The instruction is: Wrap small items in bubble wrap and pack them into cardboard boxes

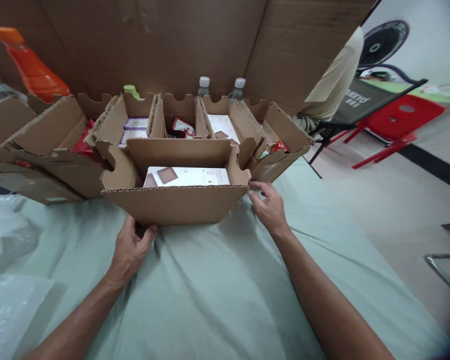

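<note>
Carton (195, 176) in tray (176, 206); bins (178, 106) behind

I see a left hand (128, 251) and right hand (269, 207), both bare, with slim bare forearms (311, 280) widening towards the near side.

The plain brown, open-topped cardboard bin (176, 206) bears no print on its front; the flat rectangular carton (198, 176) inside is white with brownish squares. The wrinkled cloth sheet (217, 280) is solid pale green, the tapered plastic bottle (39, 75) vivid orange-red.
</note>
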`<state>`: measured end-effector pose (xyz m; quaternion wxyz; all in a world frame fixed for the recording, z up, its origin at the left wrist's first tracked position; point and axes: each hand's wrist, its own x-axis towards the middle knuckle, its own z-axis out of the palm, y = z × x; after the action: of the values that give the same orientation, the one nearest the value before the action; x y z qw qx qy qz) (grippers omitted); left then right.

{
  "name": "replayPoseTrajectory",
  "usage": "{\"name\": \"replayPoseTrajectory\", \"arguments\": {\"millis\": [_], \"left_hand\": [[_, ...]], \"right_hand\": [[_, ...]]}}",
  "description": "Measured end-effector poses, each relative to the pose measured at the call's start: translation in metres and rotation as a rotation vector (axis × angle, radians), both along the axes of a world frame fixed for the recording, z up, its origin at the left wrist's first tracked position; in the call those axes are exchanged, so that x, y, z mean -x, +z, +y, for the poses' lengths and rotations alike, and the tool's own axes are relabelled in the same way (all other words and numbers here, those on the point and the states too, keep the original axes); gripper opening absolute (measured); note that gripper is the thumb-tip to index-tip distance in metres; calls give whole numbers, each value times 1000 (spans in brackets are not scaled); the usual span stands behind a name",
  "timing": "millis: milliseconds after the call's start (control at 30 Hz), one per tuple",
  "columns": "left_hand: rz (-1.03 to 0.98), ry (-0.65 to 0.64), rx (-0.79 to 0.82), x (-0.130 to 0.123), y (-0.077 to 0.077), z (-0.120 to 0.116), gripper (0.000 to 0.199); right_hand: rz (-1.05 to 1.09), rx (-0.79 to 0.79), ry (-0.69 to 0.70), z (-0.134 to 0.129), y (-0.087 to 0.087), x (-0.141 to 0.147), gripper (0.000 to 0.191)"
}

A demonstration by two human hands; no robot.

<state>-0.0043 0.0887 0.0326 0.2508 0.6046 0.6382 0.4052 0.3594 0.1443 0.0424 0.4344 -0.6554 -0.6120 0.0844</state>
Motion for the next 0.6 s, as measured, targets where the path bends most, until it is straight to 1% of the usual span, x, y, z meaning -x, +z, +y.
{"name": "replayPoseTrajectory", "arguments": {"millis": [67, 133, 233, 333, 367, 400, 467, 533, 600], "left_hand": [[-4, -2, -12, 0, 0, 0, 34], [-11, -11, -31, 1, -1, 1, 33], [2, -5, -37, 1, -4, 3, 31], [54, 35, -32, -2, -4, 5, 25], [67, 20, -56, -4, -4, 6, 27], [86, -16, -78, -4, -4, 8, 34], [173, -49, -98, -3, -5, 11, 57], [335, -52, -39, 4, -8, 10, 77], [524, -99, 46, 12, -8, -4, 85]], "right_hand": [[-59, 34, 9, 13, 2, -1, 29], [-81, 41, -2, 18, -1, 0, 31], [-114, 55, -9, 11, -12, 4, 32], [-155, 91, 87, -1, -24, 7, 27], [-185, 99, 129, -4, -26, 8, 25], [-253, 103, 168, -5, -28, 9, 25], [-429, 108, 211, -4, -30, 12, 29], [-556, 141, 255, -3, -32, 17, 38], [-618, 139, 285, -10, -34, 22, 47]]}}
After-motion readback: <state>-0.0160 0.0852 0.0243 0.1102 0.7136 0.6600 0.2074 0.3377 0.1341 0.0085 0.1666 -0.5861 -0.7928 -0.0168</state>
